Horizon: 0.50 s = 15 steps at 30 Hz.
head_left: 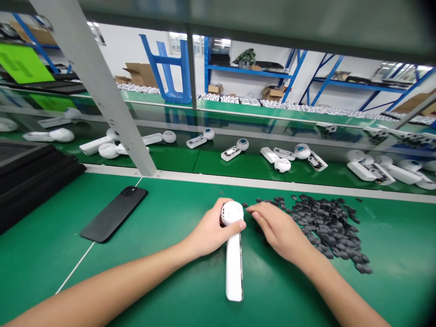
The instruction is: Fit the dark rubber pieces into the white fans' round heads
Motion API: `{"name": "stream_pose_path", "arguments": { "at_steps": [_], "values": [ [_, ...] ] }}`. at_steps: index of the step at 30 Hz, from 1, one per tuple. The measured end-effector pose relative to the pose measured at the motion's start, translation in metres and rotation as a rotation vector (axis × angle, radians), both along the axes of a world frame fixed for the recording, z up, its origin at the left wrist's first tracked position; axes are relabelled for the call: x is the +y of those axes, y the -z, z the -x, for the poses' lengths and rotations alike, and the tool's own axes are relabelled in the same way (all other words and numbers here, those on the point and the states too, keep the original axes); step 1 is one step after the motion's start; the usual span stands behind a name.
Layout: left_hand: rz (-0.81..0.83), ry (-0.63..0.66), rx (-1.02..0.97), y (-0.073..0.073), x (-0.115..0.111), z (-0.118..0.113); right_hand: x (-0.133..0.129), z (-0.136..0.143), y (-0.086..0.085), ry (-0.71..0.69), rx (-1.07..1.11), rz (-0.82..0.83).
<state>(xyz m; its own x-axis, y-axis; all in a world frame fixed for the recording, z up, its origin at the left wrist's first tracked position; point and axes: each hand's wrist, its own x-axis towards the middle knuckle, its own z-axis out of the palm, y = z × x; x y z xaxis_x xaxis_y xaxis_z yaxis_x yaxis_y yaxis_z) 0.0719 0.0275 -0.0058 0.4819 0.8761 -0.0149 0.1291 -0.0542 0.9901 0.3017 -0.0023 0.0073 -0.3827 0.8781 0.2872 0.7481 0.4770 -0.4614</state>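
Observation:
My left hand [213, 229] is wrapped round the round head of a white handheld device [234, 268], its thumb across the neck. The device's long handle points toward me over the green table. Just right of the head is my right hand [277, 227], palm down, with its fingers together and fingertips near the table; whether anything small is between them is hidden. A spread pile of small black pieces [332, 227] lies to the right of and behind that hand. One loose black piece [245, 205] sits between the two hands.
A black phone [116, 213] lies at the left on the green table [163, 290]. Black trays [30, 177] are stacked at the far left. Beyond a metal rail [211, 180], several white devices [231, 153] lie on a green belt. A grey post [105, 86] rises behind the phone.

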Motion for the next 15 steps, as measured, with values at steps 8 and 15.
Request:
{"name": "stream_pose_path", "arguments": {
  "at_steps": [8, 15],
  "values": [
    [0.092, 0.018, -0.057, 0.004, 0.005, 0.004, 0.003, -0.025, 0.007, 0.05, -0.204, -0.009],
    [0.064, 0.048, -0.026, -0.003, 0.002, 0.006, 0.003, -0.017, 0.003, 0.064, -0.147, -0.004]
  ]
}}
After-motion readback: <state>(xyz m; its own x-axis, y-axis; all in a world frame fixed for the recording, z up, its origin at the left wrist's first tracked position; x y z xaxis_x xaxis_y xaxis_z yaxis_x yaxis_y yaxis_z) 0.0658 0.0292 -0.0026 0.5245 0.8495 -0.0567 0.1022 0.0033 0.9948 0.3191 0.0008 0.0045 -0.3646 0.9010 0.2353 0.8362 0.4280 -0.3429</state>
